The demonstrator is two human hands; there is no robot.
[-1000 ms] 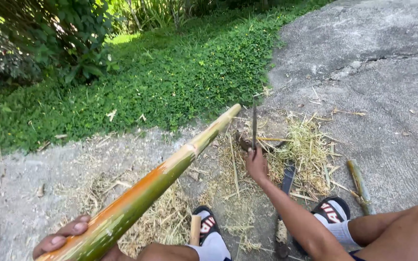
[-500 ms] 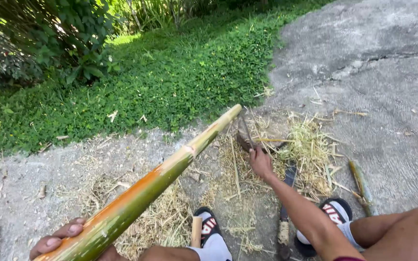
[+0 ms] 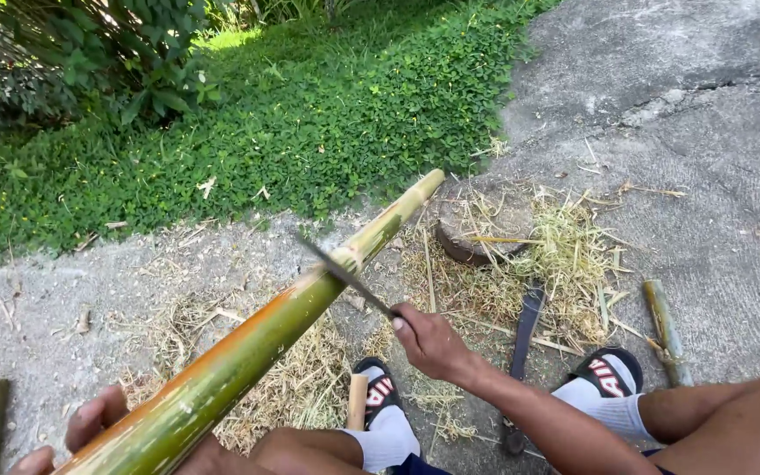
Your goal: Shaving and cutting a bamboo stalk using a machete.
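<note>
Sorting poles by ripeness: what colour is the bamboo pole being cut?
The bamboo pole is green with an orange streak, paler yellow toward the far tip; the head view shows it.

Person is going bare-armed, no sleeves showing; right hand [image 3: 433, 341] and left hand [image 3: 90, 427] are wearing no gloves, rings or watch. Knees are showing bare. Feet are wearing white socks [image 3: 384, 435] inside black slide sandals [image 3: 607, 374] whose straps are carrying white and red lettering.

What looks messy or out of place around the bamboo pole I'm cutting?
Dry shavings are strewn over the concrete around your feet. A second blade lies loose among them beside your right foot, and a short bamboo offcut lies at the right.
</note>
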